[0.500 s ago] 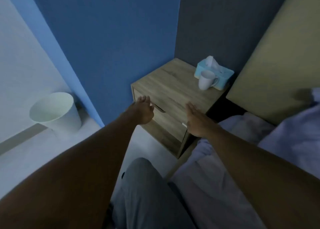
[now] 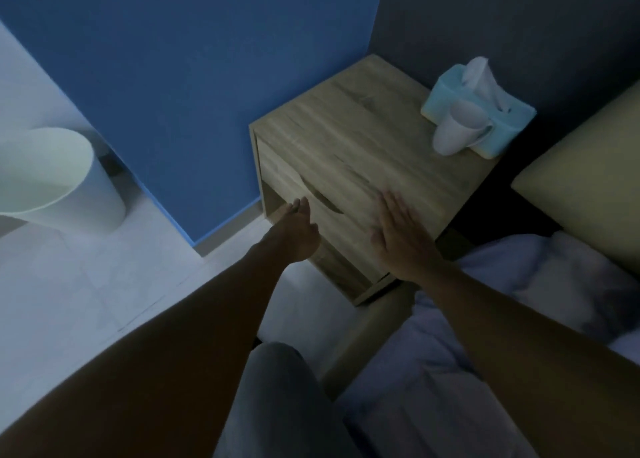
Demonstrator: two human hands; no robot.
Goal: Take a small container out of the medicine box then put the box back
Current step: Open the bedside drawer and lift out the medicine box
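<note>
A wooden bedside cabinet stands in the corner, with a drawer front that has a curved cut-out handle. My left hand is stretched out, fingers together and flat, just left of that handle in front of the drawer. My right hand is open, palm down, at the cabinet's front right edge. Neither hand holds anything. No medicine box or small container is visible.
A light blue tissue box and a white mug sit at the back right of the cabinet top. A white waste bin stands on the floor at left. A bed with white bedding and a beige headboard lies right.
The view has come closer and tilted down over the cabinet. Both hands have reached further forward, the right one now over the cabinet's front edge.
</note>
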